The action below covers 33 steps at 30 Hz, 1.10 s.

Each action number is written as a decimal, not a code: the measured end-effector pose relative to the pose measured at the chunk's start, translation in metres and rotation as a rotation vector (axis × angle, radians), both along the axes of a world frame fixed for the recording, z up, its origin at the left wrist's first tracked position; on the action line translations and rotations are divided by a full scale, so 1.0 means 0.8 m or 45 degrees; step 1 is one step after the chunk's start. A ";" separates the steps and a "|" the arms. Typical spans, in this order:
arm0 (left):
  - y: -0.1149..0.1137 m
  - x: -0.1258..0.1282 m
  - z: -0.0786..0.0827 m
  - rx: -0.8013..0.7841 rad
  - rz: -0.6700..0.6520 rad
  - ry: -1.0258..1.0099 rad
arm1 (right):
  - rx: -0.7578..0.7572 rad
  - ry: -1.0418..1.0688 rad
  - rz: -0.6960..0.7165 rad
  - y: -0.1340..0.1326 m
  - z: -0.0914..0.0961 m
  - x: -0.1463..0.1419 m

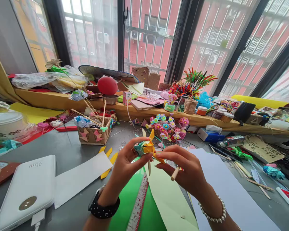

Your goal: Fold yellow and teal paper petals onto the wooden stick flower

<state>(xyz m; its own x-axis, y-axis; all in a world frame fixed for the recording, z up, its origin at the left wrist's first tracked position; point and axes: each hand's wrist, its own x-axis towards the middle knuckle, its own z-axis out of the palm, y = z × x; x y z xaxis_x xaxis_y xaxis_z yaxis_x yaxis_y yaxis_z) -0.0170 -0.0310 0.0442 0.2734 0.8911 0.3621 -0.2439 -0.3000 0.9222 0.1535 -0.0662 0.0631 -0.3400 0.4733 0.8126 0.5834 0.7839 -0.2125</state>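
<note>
Both my hands are raised over the grey table, working on a small folded paper flower [146, 147] in yellow, orange and teal. My left hand [126, 163], with a black watch on its wrist, pinches the flower from the left. My right hand [186, 170], with a pearl bracelet on its wrist, pinches the flower's orange petal and also holds a thin wooden stick [175, 173] across its fingers. A second stick [149, 166] hangs down below the flower. Under my hands lie green paper [135, 199], pale green paper [170, 199] and a ruler [138, 205].
A white power bank [26, 189] and white paper [79, 178] lie at the left. A cardboard box [93, 134] of sticks, paper flower bouquets [167, 126], a red ball [107, 85] and craft clutter fill the window ledge. White sheet [228, 186] at right.
</note>
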 end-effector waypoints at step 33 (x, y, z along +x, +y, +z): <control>-0.004 0.017 -0.003 0.560 0.435 0.499 | -0.265 0.253 -0.365 0.008 -0.009 -0.003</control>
<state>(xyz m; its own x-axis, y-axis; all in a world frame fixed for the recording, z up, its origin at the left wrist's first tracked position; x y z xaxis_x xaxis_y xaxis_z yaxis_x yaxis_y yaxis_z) -0.0031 -0.0344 0.0417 0.1876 0.7433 0.6421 0.2581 -0.6680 0.6979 0.1514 -0.0597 0.0559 -0.0167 0.6872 0.7262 0.7038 0.5240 -0.4797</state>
